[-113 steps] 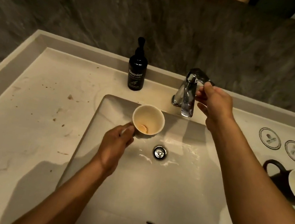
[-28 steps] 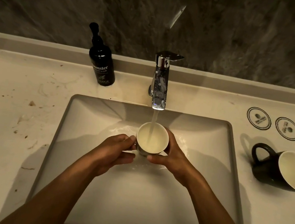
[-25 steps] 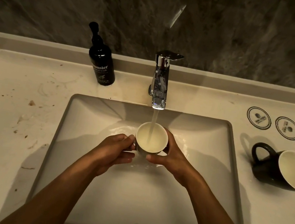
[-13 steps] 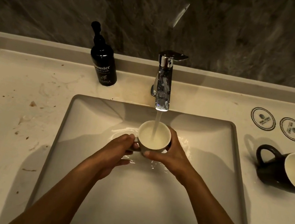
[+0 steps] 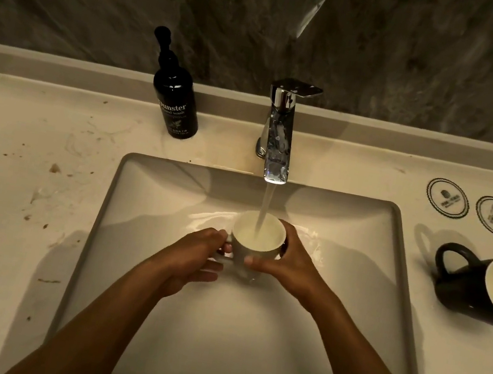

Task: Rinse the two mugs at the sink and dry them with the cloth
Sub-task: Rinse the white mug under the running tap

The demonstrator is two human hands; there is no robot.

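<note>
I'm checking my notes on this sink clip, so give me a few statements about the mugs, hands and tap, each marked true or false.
1. Water runs from the tap into the white mug. True.
2. Only the left hand holds that mug. False: the right hand grips it too.
3. The black mug stands upright in the basin. False: it lies on its side on the counter.
4. A hand wash bottle stands left of the tap. True.
</note>
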